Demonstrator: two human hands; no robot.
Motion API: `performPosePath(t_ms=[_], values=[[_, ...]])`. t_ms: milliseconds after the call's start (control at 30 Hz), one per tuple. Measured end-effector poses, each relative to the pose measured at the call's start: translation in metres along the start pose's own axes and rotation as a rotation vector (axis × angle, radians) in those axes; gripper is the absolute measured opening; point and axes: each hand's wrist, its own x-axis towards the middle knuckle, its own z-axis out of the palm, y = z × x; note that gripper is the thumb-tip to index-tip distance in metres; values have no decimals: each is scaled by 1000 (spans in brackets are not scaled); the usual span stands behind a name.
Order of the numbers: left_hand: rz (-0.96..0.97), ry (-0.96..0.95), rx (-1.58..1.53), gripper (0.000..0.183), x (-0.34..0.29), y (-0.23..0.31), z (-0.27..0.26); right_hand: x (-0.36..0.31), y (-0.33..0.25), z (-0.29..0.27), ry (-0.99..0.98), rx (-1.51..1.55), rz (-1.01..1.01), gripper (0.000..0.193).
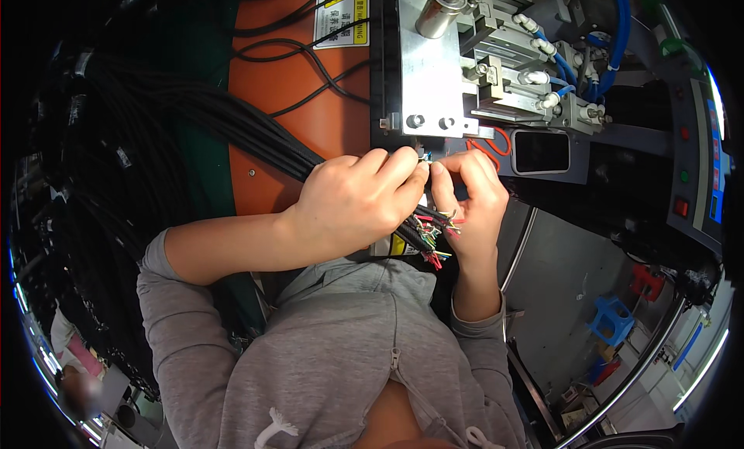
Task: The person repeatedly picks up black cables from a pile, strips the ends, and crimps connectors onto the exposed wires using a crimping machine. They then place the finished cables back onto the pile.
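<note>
the black cables (232, 123) look like matt rubbery plastic, their stripped ends (434, 236) showing glossy coloured insulation. the machine block (434, 85) is bare brushed metal, dull silver, with shiny bolts. blue hoses (620, 30) are smooth glossy plastic. the orange panel (287, 131) looks painted and smooth (slightly satin). the grey hoodie (341, 356) is soft matt knit cloth.

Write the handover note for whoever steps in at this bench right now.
Left hand: closed around the bundle of black cables, fingers pinching a thin wire tip.
Right hand: pinching the same tip, just below the silver metal machine plate.
Stripped coloured wire ends fan out between the hands, over the orange bench surface.
Done: cannot tell how many ends are finished.
Left: the loose coloured ends appear still unseated.
</note>
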Motion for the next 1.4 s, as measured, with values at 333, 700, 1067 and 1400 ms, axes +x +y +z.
performPosePath(t_ms=[333,700,1067,1400], values=[[17,35,-33,26,4,-6,2,-6,17,17,83,348,203,8],[24,21,-69,20,5,-13,1,7,12,8,97,111,-122,14],[-37,-39,-13,24,5,-7,-6,3,8,3,2,242,242,10],[-50,-93,34,23,0,-5,-13,4,5,11,156,69,-40,6]])
